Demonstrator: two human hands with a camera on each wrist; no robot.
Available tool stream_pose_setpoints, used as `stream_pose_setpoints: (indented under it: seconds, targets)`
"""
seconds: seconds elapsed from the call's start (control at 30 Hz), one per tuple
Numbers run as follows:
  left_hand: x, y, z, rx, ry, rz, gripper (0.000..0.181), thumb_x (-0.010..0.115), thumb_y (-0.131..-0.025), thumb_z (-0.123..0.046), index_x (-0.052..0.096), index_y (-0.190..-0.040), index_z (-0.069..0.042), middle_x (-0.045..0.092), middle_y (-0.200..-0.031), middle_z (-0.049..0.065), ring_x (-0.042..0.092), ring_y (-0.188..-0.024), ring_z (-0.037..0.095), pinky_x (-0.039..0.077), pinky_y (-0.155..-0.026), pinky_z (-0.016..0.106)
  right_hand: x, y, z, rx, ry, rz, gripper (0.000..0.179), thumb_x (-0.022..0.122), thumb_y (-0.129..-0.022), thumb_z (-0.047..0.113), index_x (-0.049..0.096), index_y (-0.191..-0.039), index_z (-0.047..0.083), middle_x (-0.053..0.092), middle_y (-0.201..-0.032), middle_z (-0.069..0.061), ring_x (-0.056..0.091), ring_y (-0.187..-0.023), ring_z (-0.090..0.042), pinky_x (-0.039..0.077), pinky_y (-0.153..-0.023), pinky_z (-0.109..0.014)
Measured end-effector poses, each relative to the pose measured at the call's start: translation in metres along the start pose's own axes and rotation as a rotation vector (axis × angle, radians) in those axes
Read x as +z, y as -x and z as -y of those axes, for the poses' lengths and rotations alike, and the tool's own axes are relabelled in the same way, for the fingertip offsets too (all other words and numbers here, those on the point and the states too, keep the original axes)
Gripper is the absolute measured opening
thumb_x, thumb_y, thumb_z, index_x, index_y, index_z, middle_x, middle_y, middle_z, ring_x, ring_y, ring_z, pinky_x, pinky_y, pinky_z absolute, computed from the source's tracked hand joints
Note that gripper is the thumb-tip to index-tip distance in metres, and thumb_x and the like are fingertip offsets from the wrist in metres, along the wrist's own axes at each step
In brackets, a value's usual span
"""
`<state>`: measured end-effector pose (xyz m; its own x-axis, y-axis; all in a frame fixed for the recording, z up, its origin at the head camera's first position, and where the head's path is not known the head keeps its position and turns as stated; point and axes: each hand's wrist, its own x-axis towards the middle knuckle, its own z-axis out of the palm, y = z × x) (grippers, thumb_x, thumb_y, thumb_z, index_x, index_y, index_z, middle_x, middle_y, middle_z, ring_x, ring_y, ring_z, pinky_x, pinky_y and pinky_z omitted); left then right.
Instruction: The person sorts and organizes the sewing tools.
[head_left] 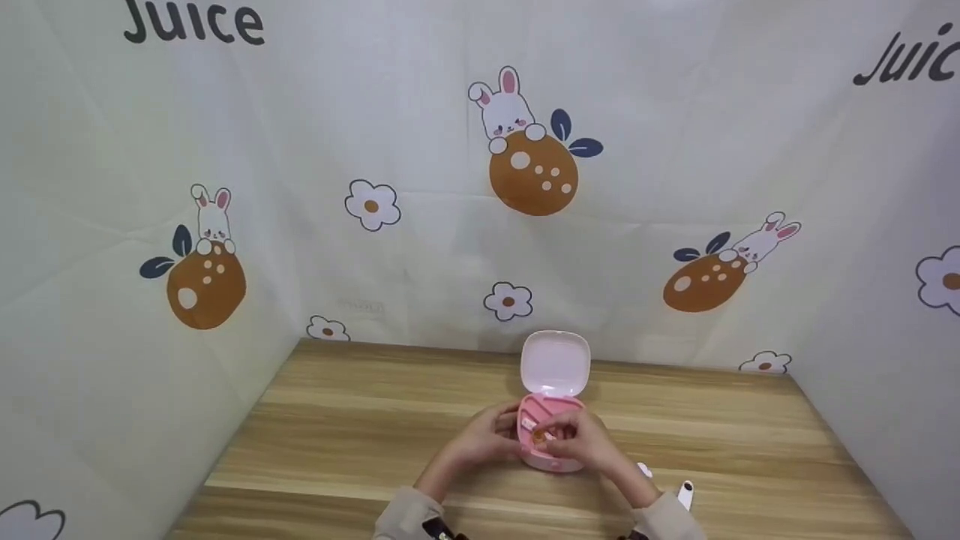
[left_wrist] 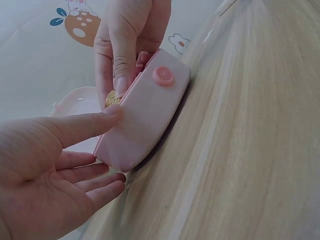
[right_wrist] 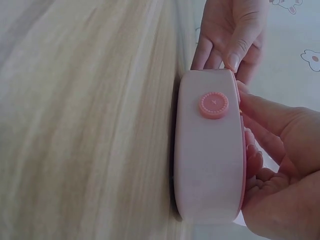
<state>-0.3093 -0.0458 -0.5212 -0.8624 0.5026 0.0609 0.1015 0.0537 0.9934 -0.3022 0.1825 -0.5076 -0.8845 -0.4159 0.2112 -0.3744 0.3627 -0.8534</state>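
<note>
A pink and white box [head_left: 551, 461] with a divided pink insert stands on the table, its pale lid [head_left: 556, 363] raised at the back. My left hand [head_left: 486, 436] holds the box's left side, thumb at the rim and fingers along the wall, as the left wrist view shows [left_wrist: 55, 170]. Over the insert, my right hand [head_left: 581, 439] pinches a small gold glittery piece [left_wrist: 113, 98] between thumb and fingers. Its exact kind is hidden by the fingers. Small white pieces [head_left: 529, 424] lie in the compartments. A round pink button [right_wrist: 214, 104] marks the front of the box.
Right of the box, a white strip-like item with a dark dot [head_left: 685, 495] lies on the wooden table [head_left: 360, 420]. Another small white item [head_left: 644, 470] is partly hidden by the right forearm. A printed cloth [head_left: 427, 262] surrounds the table at the back and sides.
</note>
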Motion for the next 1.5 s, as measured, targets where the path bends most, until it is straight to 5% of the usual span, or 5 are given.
stream_pose_setpoints:
  seconds: [0.53, 0.93, 1.5]
  targets:
    - [-0.001, 0.000, -0.001, -0.001, -0.035, 0.003, 0.082, 0.074, -0.082, 0.013, 0.038, -0.155, 0.011, 0.047, -0.154, 0.036, 0.050, -0.143, 0.049, 0.051, -0.113, 0.049, -0.002, 0.003, 0.005, -0.010, -0.053, 0.010, 0.024, 0.080, -0.083, -0.006, 0.074, -0.104, -0.014, 0.062, -0.075, -0.001, 0.049, -0.065, 0.001, 0.041, -0.059, -0.013]
    - [0.000, -0.001, -0.001, 0.006, -0.037, -0.001, 0.083, 0.073, -0.080, 0.015, 0.038, -0.156, 0.012, 0.046, -0.156, 0.035, 0.047, -0.145, 0.048, 0.053, -0.111, 0.049, -0.017, 0.008, 0.013, 0.004, -0.057, 0.010, 0.025, 0.075, -0.087, -0.008, 0.072, -0.110, -0.016, 0.071, -0.090, -0.022, 0.057, -0.076, -0.001, 0.050, -0.066, -0.014]
    - [-0.001, -0.002, 0.001, 0.026, 0.018, 0.037, 0.085, 0.071, -0.081, 0.017, 0.032, -0.156, 0.017, 0.046, -0.153, 0.038, 0.055, -0.137, 0.048, 0.061, -0.099, 0.037, -0.039, 0.024, 0.014, 0.018, -0.049, -0.011, 0.025, 0.072, -0.086, -0.008, 0.071, -0.109, -0.018, 0.073, -0.095, -0.028, 0.064, -0.080, -0.008, 0.056, -0.068, -0.017]
